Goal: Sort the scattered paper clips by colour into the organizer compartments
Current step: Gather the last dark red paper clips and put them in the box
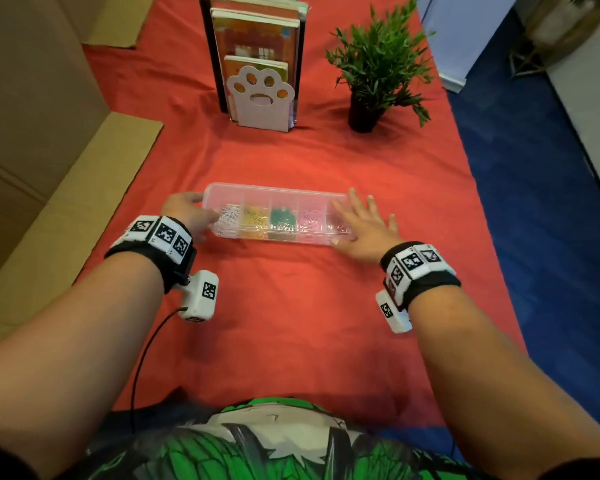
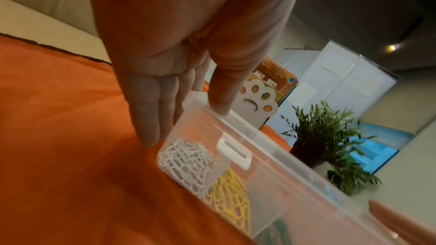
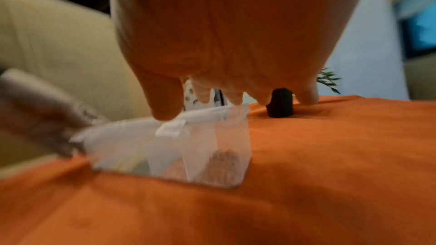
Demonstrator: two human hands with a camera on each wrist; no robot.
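A clear plastic organizer lies across the red cloth with its lid down. Through it I see white clips, yellow clips, green clips and pink clips, each in its own compartment. My left hand is at the left end, thumb pressing on the lid and straight fingers against the end wall beside the white clips. My right hand lies flat and spread over the right end. Blurred brownish clips show in the compartment under it.
A white paw-shaped bookend with books stands at the back centre. A potted plant is to its right. Cardboard boxes border the left side. The table's right edge drops to blue floor. A black cable hangs from the left wrist.
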